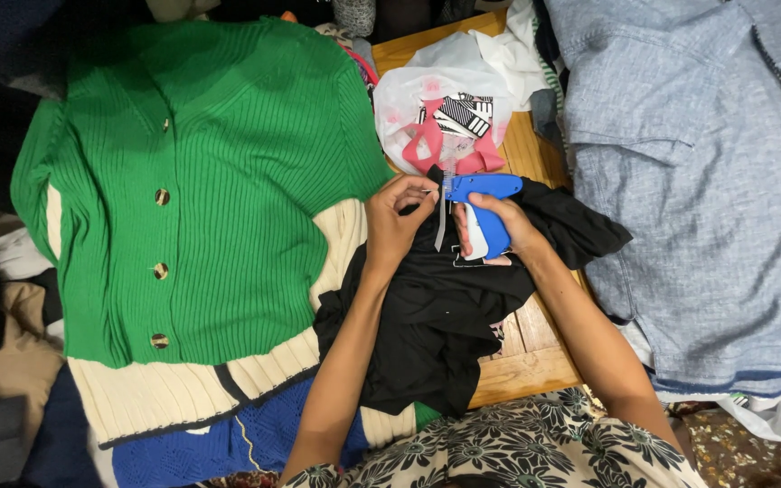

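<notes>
The blue tagging gun (483,206) sits in your right hand (503,226), fingers wrapped around its grip, nozzle aimed left toward your left hand (395,221). That left hand has its fingertips pressed together, pinching something small just at the gun's tip; a clear strip of fasteners hangs down from the gun. Directly under the gun lies a crumpled black garment (445,307) on the wooden counter (531,348). Just above the gun is a white plastic bag (409,90) holding pink and striped tags. Left of the gun spreads a green buttoned cardigan (210,181); right of it, a blue-grey shirt (707,181).
</notes>
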